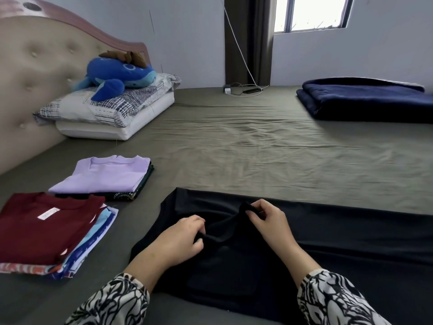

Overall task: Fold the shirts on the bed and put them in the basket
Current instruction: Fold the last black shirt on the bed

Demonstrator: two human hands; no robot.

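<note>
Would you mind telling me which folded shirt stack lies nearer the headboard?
The stack topped by the lilac shirt; the stack topped by the maroon shirt lies closer to the person, beside the left hand.

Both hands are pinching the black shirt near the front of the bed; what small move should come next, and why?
Probably pull the two pinched points apart and lay the cloth flat. The left hand and right hand each pinch a raised bunch of the black shirt, which lies spread but rumpled between them. It likely needs smoothing before folding like the two folded piles.
</note>
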